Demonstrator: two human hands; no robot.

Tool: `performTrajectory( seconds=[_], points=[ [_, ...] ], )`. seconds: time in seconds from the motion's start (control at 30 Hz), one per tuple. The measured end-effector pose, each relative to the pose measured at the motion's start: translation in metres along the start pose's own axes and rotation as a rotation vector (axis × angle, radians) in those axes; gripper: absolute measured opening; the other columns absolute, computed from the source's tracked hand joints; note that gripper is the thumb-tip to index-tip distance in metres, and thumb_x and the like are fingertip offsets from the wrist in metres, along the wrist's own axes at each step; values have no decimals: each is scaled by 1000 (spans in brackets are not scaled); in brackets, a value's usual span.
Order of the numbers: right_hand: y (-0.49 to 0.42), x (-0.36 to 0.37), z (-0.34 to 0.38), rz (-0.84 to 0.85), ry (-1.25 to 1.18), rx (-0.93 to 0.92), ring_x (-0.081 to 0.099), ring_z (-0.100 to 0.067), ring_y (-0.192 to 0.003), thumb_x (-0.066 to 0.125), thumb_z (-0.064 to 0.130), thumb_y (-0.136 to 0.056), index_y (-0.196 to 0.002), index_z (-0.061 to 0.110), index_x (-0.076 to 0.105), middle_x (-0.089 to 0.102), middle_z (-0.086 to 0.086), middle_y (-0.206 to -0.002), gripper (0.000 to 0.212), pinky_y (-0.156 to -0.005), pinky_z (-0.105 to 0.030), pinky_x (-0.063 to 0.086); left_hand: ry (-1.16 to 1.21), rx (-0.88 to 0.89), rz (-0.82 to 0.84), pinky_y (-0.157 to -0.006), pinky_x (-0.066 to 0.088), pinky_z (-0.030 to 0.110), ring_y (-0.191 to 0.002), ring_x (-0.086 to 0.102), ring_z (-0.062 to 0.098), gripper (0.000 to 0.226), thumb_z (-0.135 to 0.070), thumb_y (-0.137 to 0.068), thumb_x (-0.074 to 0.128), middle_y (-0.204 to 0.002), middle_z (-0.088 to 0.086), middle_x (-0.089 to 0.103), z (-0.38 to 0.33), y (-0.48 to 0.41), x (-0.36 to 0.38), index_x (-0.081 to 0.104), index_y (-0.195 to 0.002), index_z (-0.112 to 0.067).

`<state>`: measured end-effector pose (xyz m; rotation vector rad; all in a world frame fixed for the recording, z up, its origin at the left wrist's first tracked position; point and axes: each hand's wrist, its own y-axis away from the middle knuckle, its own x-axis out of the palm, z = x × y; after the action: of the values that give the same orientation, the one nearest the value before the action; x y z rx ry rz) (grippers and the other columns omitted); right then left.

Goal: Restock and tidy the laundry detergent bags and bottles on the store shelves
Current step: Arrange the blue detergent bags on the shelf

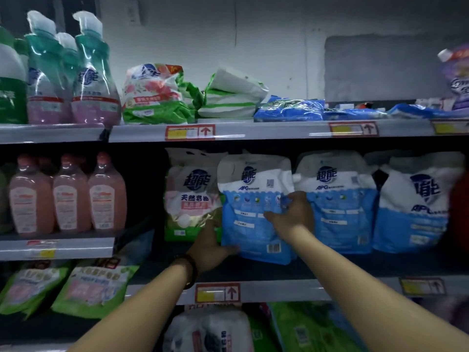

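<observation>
Middle shelf (342, 265): pouch row upright, seemingly mostly faced. Above blue pouch (251, 212), top-shelf bags (289, 107) lie slumped, flat: likely left to tidy. Blue pouch tilted, base near shelf front edge, squeezed between pink-green bag (190, 196) and neighbour pouch (337, 204); open dark gap further left. Left hand (210, 247) grasps pouch's lower-left corner, right hand (291, 212) its right edge.

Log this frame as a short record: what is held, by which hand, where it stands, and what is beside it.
held item: blue pouch, upright
location: middle shelf, towards the front
left hand: grips the pouch's lower left edge
right hand: grips the pouch's right edge
left neighbour: pink-and-green bag
right neighbour: matching pouch, another beyond it
shelf above: flat blue bags, green-capped bottles
pouch resting or lifted: cannot tell
</observation>
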<state>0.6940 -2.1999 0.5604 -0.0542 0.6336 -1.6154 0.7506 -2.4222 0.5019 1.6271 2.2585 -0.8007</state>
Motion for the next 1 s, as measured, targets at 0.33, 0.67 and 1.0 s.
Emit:
performTrajectory(
  seconds=[0.33,0.67,1.0],
  points=[
    [-27,19,-63,177,-12,24,68,-18,-102,96,31,-73,-132,15,51,67,5,-117,76,-72,-25,52,410,-53,14,-100,58,44,-115,72,23,79,-31,-72,96,-132,-1,71,23,-67,31,54,-139,-26],
    [-16,-12,-66,268,-76,26,71,-21,-100,90,21,-77,-123,28,46,67,4,-120,63,-87,-46,63,147,-2,37,-88,58,26,-112,68,13,75,-31,-64,100,-122,-10,72,18,-41,18,66,-131,-29],
    [-14,-129,-92,301,48,79,58,-21,-117,84,23,-90,-152,22,44,57,2,-147,74,-97,-35,51,72,144,163,-102,58,44,-119,71,12,77,-44,-66,99,-130,-14,74,-36,-12,88,63,-134,-37]
  ],
)
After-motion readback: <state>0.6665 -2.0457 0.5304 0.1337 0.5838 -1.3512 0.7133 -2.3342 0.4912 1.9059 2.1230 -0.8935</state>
